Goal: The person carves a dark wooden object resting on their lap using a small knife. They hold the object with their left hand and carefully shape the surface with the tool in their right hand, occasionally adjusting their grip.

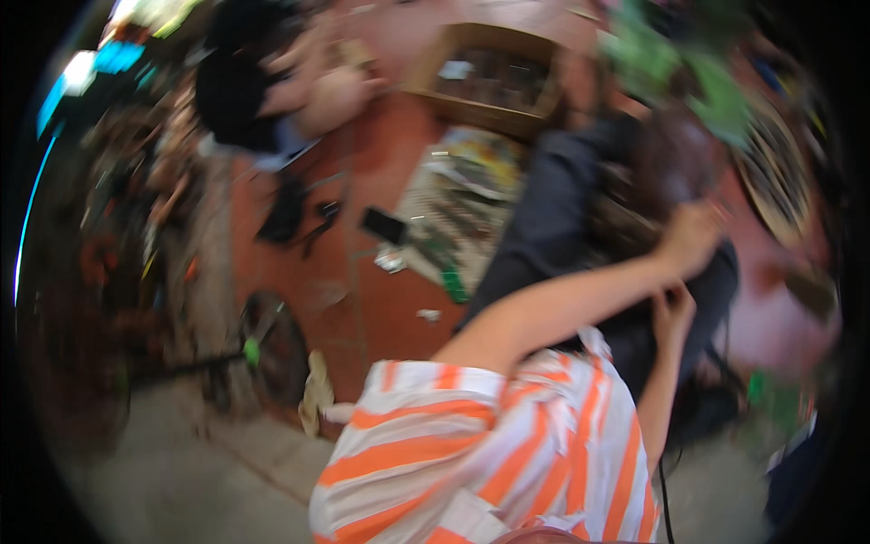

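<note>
From the head view, I judge my work to be partway along: the dark brown thing [675, 159] sits to the right of and lower than the cardboard box [426, 71], over my dark-clothed lap [535, 222], and I see nothing that marks it as finished. Just what is done and what is left I cannot tell through the blur. The fingers of my left hand [691, 240] curl at its lower edge, though whether they grip it I cannot tell; those of my right hand [672, 315] bend just below, and what they hold, if anything, is unclear. The thing looks deep brown, rounded and a little glossy, its outline smeared. Just below the box lies a pale sheet [421, 195] with slim items on it; a black phone [383, 225] lies lower left of the box.
</note>
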A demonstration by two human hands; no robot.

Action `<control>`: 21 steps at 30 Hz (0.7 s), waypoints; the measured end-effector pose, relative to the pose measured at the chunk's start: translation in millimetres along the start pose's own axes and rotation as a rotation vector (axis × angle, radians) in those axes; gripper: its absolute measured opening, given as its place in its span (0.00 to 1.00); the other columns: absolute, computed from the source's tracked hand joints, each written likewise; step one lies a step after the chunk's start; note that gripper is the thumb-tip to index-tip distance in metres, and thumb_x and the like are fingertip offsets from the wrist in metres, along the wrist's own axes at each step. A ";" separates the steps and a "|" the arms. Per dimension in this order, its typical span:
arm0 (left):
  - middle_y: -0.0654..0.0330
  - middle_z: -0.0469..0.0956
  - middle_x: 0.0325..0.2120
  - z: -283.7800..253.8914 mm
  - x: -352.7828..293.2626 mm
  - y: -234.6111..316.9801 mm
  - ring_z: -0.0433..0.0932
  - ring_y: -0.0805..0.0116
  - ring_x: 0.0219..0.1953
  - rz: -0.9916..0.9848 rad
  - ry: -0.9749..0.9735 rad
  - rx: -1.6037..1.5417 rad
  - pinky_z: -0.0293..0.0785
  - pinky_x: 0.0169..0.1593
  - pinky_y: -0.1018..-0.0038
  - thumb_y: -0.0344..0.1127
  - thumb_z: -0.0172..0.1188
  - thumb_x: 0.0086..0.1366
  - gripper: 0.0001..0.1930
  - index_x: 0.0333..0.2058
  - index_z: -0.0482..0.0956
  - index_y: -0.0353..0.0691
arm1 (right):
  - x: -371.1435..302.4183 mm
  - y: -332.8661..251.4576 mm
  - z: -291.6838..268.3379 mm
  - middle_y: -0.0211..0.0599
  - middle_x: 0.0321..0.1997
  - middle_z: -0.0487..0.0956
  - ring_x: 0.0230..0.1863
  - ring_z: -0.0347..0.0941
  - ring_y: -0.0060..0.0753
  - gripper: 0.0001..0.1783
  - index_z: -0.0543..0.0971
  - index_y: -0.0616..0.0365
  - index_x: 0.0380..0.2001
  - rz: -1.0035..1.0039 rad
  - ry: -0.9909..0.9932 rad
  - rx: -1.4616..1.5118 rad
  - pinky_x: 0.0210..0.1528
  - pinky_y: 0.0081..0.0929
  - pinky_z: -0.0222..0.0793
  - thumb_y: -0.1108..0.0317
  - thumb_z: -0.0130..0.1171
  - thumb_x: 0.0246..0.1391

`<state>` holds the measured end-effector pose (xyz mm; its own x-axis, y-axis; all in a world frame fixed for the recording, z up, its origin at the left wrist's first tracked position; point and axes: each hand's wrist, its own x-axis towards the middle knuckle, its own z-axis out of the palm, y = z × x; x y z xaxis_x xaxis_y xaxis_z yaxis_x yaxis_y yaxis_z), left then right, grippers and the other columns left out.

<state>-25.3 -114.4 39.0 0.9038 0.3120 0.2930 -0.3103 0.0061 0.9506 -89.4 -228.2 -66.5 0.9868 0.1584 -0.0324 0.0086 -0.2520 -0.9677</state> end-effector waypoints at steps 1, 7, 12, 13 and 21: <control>0.54 0.71 0.17 8.0 -2.4 -7.8 0.71 0.64 0.21 0.024 0.018 -0.012 0.65 0.26 0.68 0.40 0.51 0.67 0.17 0.22 0.73 0.35 | 1.4 14.5 -2.4 0.42 0.39 0.77 0.40 0.72 0.32 0.17 0.75 0.69 0.40 0.009 -0.009 0.043 0.45 0.28 0.68 0.70 0.65 0.49; 0.45 0.70 0.17 31.5 -4.5 -12.3 0.71 0.52 0.20 0.001 0.014 -0.058 0.63 0.26 0.63 0.36 0.54 0.63 0.15 0.21 0.72 0.32 | 7.0 30.3 -40.3 0.47 0.52 0.73 0.51 0.69 0.33 0.27 0.66 0.72 0.52 0.254 0.066 0.409 0.56 0.29 0.64 0.70 0.64 0.53; 0.41 0.68 0.17 21.8 3.6 -10.5 0.69 0.45 0.20 -0.093 0.102 -0.061 0.62 0.27 0.57 0.37 0.53 0.64 0.17 0.19 0.69 0.31 | 1.0 -0.9 -24.9 0.49 0.52 0.72 0.52 0.69 0.36 0.27 0.64 0.75 0.52 0.145 -0.018 -0.159 0.56 0.29 0.64 0.68 0.61 0.57; 0.41 0.69 0.17 20.6 5.3 -10.5 0.69 0.44 0.21 -0.110 0.099 -0.068 0.62 0.27 0.57 0.37 0.53 0.63 0.17 0.19 0.69 0.31 | 5.6 0.6 -25.2 0.50 0.52 0.73 0.51 0.70 0.36 0.27 0.65 0.76 0.52 0.118 -0.036 -0.196 0.56 0.29 0.64 0.68 0.61 0.57; 0.40 0.71 0.19 19.1 5.8 -7.7 0.71 0.41 0.25 -0.171 0.093 -0.044 0.64 0.31 0.56 0.37 0.54 0.61 0.17 0.19 0.70 0.30 | 0.3 -49.3 -7.5 0.49 0.44 0.78 0.46 0.73 0.34 0.18 0.74 0.77 0.44 0.053 -0.143 -0.144 0.51 0.29 0.67 0.71 0.58 0.57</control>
<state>-12.0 -130.7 35.4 0.9138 0.3895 0.1150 -0.1693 0.1078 0.9797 -88.3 -222.9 -16.9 0.9535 0.2730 -0.1274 -0.0094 -0.3957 -0.9183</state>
